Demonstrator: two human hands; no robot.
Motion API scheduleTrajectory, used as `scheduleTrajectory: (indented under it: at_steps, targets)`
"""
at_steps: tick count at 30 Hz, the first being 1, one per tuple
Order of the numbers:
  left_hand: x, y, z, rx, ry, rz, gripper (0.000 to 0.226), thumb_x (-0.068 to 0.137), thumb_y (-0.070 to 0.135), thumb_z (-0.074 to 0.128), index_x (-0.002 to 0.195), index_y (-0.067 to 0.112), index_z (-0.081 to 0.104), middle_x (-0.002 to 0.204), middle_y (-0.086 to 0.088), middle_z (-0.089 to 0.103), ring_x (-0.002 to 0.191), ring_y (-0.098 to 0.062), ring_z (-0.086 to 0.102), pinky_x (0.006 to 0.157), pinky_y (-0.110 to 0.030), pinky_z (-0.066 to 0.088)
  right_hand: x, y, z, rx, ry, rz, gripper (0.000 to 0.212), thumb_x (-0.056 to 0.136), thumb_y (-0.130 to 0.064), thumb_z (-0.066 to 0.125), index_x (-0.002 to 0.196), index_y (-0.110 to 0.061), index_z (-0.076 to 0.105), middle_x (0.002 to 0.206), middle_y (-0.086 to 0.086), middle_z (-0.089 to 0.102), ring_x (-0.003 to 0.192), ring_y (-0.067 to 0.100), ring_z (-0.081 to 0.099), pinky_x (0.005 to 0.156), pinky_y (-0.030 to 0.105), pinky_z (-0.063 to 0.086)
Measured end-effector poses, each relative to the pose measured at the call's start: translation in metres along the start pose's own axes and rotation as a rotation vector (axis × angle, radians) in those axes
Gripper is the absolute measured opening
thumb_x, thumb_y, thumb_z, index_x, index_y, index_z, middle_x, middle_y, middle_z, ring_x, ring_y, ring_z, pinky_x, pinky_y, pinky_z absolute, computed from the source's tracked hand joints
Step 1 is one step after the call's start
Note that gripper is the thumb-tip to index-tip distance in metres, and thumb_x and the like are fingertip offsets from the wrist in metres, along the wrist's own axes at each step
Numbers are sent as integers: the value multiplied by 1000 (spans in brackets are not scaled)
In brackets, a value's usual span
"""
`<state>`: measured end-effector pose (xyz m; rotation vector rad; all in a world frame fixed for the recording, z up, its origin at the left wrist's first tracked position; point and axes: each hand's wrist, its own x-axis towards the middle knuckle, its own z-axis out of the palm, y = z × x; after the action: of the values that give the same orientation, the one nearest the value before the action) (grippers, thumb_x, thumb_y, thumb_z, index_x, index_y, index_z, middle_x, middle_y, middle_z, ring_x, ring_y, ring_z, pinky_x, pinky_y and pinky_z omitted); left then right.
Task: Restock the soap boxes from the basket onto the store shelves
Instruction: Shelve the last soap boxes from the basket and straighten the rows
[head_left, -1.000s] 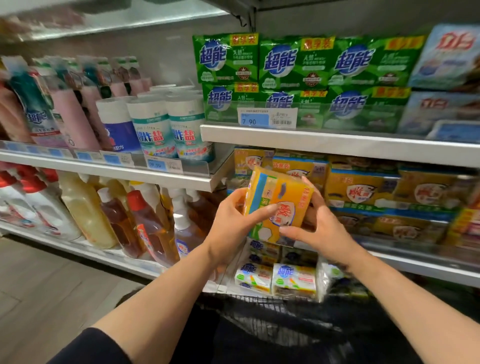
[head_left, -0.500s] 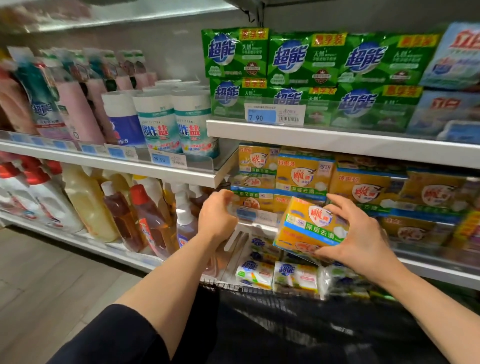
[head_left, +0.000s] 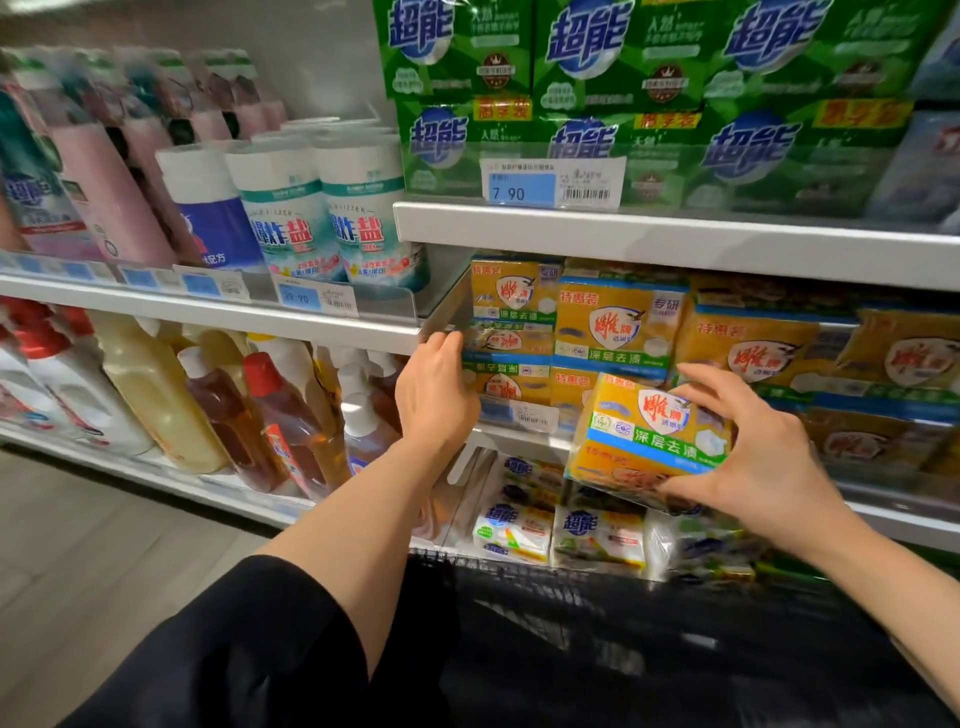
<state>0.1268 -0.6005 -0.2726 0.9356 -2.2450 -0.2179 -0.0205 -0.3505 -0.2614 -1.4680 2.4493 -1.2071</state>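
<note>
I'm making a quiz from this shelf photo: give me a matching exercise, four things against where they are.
Things:
1. yellow soap pack
2. green soap packs
3. 7.90 price tag
4. left hand

Places:
A. top shelf
B. in the right hand
C. against the shelved yellow packs
D. top shelf's front edge

Pairs: 1-B, 2-A, 3-D, 4-C

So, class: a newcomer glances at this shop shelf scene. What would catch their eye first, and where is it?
Probably the yellow soap pack gripped by the right hand in front of the middle shelf, where matching yellow packs are stacked. Next, the left hand resting on the leftmost stack there. Above, bright green soap packs fill the top shelf behind a 7.90 price tag.
</note>
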Motion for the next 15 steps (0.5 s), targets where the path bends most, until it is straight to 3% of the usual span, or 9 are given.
scheduleTrajectory:
  at_steps: [5,9,11,15]
  targets:
    - [11,10,-1,55,24,81,41,83,25,74,119,13,59,114,-4,59,104,-21,53,85,-36,52,3,2,-4,36,-18,-6,108,44,-22,95,137,-32,41,119,-11,58,105,10,60,81,40,58]
    - [39,15,6,15,-286,310,67,82,36,74,139,15,47,136,-7,52,115,-24,56,95,-41,51,3,4,-4,53,-20,-14,109,43,-21,96,136,-34,41,118,-12,58,104,9,61,80,37,58]
    - [50,19,13,26,-488,332,73,83,39,73,144,15,40,145,-8,44,128,-27,47,105,-48,42,3,5,-5,61,-23,-18,110,42,-20,96,136,-34,41,119,-12,59,104,7,61,80,34,58]
    - [59,22,26,231,-541,371,89,81,50,69,152,19,24,156,-4,29,141,-27,29,115,-56,20,3,7,-5,57,-33,-33,110,40,-21,96,135,-35,41,110,-29,54,101,5,62,79,31,57]
